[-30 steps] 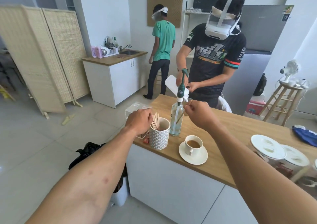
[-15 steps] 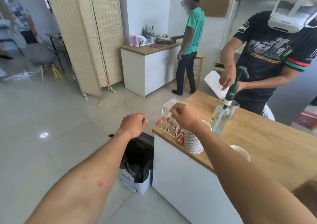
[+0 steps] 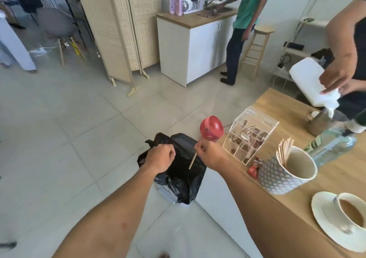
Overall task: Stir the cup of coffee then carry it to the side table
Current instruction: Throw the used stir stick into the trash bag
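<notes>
The white cup of coffee (image 3: 351, 211) stands on its white saucer (image 3: 324, 224) at the near right of the wooden counter (image 3: 334, 180). My right hand (image 3: 210, 154) pinches a thin wooden stir stick (image 3: 193, 160), which points down over a bin lined with a black bag (image 3: 181, 180) on the floor left of the counter. My left hand (image 3: 161, 156) hovers over the same bin with its fingers curled and nothing in it. Both hands are well left of the cup.
A patterned holder (image 3: 285, 175) with several wooden sticks, a clear sachet box (image 3: 249, 137) and a glass spray bottle (image 3: 332, 145) stand on the counter. A red fan (image 3: 211, 128) sits on the floor beyond the bin. A person at the right tips a white bottle (image 3: 311, 83); another person stands at the sink cabinet (image 3: 194, 40).
My view has swung left and down to the floor. My right hand carried the stir stick from the counter out over the bin. My left hand came off the stick holder.
</notes>
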The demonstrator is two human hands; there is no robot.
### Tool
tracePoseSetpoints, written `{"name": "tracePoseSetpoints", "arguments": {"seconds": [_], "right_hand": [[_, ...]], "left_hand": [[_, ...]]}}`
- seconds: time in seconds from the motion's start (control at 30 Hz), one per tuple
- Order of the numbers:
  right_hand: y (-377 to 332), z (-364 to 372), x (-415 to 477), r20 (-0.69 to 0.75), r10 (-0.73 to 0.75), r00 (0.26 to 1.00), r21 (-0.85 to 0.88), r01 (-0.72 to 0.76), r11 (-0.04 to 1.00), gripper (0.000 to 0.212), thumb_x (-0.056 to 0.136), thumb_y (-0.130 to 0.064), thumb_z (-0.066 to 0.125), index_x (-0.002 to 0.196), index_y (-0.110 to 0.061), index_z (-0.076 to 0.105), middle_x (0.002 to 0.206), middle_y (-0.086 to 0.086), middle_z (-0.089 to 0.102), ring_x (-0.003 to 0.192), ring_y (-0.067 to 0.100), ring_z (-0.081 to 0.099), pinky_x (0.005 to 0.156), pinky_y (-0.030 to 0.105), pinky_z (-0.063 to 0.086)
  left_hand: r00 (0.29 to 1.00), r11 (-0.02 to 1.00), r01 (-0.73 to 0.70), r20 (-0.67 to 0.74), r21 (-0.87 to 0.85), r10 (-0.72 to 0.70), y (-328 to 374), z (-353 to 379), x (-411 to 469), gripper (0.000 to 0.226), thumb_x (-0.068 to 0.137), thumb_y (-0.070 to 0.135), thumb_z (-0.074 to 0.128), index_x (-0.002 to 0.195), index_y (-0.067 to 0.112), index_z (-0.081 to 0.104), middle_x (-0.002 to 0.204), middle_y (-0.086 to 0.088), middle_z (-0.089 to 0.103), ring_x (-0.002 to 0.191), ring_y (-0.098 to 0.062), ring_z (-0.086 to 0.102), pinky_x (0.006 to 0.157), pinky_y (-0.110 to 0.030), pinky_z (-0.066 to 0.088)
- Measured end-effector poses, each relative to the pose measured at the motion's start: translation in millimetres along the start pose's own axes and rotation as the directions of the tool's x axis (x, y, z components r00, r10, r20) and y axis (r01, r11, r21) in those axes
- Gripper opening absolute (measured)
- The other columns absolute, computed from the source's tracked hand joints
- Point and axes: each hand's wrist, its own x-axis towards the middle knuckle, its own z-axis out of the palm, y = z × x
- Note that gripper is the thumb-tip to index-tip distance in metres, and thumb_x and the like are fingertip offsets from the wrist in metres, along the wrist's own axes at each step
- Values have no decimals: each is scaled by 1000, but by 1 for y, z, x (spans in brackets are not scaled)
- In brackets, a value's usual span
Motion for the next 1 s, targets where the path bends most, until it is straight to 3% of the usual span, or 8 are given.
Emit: {"name": "tracePoseSetpoints", "arguments": {"seconds": [0.13, 0.2, 0.3, 0.6, 1.0], "right_hand": [[10, 40, 32, 93, 71, 993, 5, -72, 997, 23, 98, -25, 47, 102, -17, 68, 94, -2, 67, 95, 22, 64, 84, 35, 52], [13, 61, 57, 125, 107, 986, 9, -109, 994, 24, 98, -26, 46, 104, -18, 68, 103, 0, 69, 98, 22, 63, 86, 36, 52], [18, 73, 73, 134, 134, 982, 19, -138, 990, 25, 99, -26, 45, 105, -18, 68, 107, 1, 69, 99, 21, 63, 89, 37, 52], [24, 113, 142, 144, 197, 970, 42, -205, 978, 23, 99, -28, 46, 107, -22, 67, 97, -2, 68, 87, 17, 63, 84, 34, 54], [31, 132, 169, 149, 249, 957, 76, -262, 962, 19, 99, -26, 48, 108, -23, 64, 92, 0, 66, 79, 14, 60, 82, 32, 54]], "left_hand": [[993, 996, 71, 100, -46, -66, -35, 27, 13, 16, 97, 22, 53, 93, 27, 68, 93, 4, 74, 87, -21, 69, 75, -34, 53], [986, 994, 88, 146, -60, -79, -56, 42, 25, 18, 99, 26, 51, 99, 24, 69, 97, 3, 75, 91, -20, 69, 79, -32, 51], [981, 990, 105, 175, -93, -88, -68, 53, 29, 22, 100, 27, 49, 104, 21, 69, 101, 2, 74, 92, -19, 69, 72, -26, 47], [969, 982, 147, 218, -115, -120, -117, 69, 76, 24, 102, 27, 46, 109, 20, 68, 107, 1, 74, 98, -20, 69, 73, -24, 44], [961, 980, 163, 243, -115, -132, -130, 78, 97, 25, 103, 25, 44, 112, 20, 67, 109, 0, 73, 100, -20, 68, 75, -25, 45]]}}
